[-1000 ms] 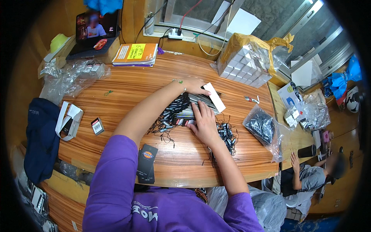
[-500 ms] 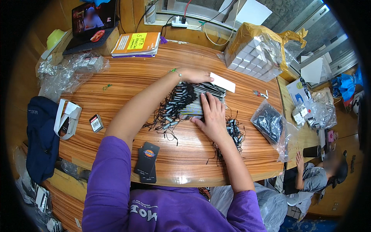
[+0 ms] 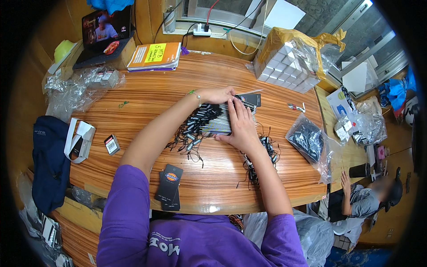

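Note:
A fanned row of hang tags (image 3: 214,123) lies on the table before me, mostly edge-on. Their black strings (image 3: 192,126) spread out on the left side, and more strings (image 3: 269,149) lie on the right. At the far end of the row my left hand (image 3: 217,95) is closed, with a thin pale edge of a tag at its fingertips. Beside it a dark hang tag (image 3: 252,99) shows its face. My right hand (image 3: 242,126) lies over the row, fingers stretched out across the tags and thumb at the near side.
Dark tags (image 3: 170,187) lie near the front edge. Right of the row are a plastic bag of black strings (image 3: 307,140), pliers (image 3: 295,107) and a wrapped stack of white boxes (image 3: 287,66). Left are notebooks (image 3: 153,57), a laptop (image 3: 104,33) and a small tag stack (image 3: 111,144). A person (image 3: 364,196) sits at right.
The tag at my left fingertips showed a broad white face; now only a thin edge of it shows. A dark tag face has come into view there. My right fingers have moved closer to the left hand.

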Motion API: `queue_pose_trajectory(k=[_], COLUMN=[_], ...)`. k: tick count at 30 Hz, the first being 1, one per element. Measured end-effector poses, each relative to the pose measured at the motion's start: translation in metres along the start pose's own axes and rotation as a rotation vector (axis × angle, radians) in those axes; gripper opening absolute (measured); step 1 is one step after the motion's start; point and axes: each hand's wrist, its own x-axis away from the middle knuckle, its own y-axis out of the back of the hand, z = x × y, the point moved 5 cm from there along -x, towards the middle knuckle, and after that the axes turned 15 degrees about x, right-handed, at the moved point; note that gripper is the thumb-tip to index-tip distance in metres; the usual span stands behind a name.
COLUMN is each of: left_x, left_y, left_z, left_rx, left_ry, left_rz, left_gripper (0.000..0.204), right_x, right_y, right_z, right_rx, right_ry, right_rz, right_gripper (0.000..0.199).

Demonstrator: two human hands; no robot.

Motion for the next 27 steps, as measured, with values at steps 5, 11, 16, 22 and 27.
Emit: queue_pose_trajectory(k=[5,11,16,22,27], left_x=[-0.010,-0.021,-0.022,-0.018,-0.018], left_y=[0.016,0.003,-0.004,0.003,0.018], left_z=[0.005,-0.021,-0.034,-0.036,-0.022], left_rx=[-0.085,-0.200,-0.211,-0.170,0.067], left_ry=[-0.084,0.017,0.297,0.288,0.287], left_rz=[0.020,0.034,0.278,0.214,0.047], left_gripper=[0.037,0.034,0.045,0.017,0.028], right_x=[0.002,0.004,0.004,0.005,0.005], right_y=[0.000,-0.001,-0.003,-0.004,-0.005], right_z=[0.001,0.000,0.000,-0.003,-0.001], right_rx=[0.036,0.055,0.036,0.027,0.044], right_ry=[0.024,0.021,0.034,0.020,-0.017], right_rz=[-0.012,-0.027,-0.031,-0.040,0.007], right_gripper=[0.105,0.102,0.103,0.103,0.103])
